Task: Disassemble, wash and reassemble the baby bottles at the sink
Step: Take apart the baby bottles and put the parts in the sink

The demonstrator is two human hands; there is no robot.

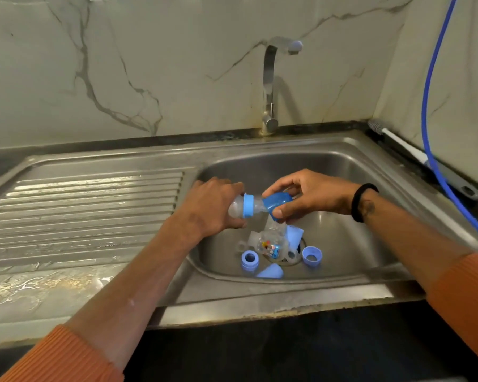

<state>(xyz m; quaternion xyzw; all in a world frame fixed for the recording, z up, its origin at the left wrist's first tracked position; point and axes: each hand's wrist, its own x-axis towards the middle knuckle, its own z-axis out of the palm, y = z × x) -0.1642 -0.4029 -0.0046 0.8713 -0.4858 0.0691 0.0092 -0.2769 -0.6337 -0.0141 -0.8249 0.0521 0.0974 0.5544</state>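
Marble-veined wall panels are backing a stainless sink with a ribbed drainboard on its left; a steel tap is standing behind the basin, no water visibly running. A blue hose is hanging down the right wall and a bottle brush is lying on the dark counter edge beside it.

Left hand is wrapping round a clear baby bottle held sideways over the basin, its blue collar ring and silicone teat pointing right. Right hand is pinching the blue cap with thumb and fingertips; the cap is sitting just at the teat tip, tilted, mostly clear of it. Both hands are clamped on their parts, close together.

Down by the drain, loose parts are piling up: a printed clear bottle, two blue rings, a blue cap on its side, another pale blue piece, clear teats, hard to separate.

Judgement: disassembly is partly done; this looks like the cap-off step on a further bottle. To do it well: keeping the left grip firm on the body, not the ring; pulling the cap straight along the bottle axis so the teat isn't dragged; dropping it low into the basin, away from the drain hole; then twisting the ring off.
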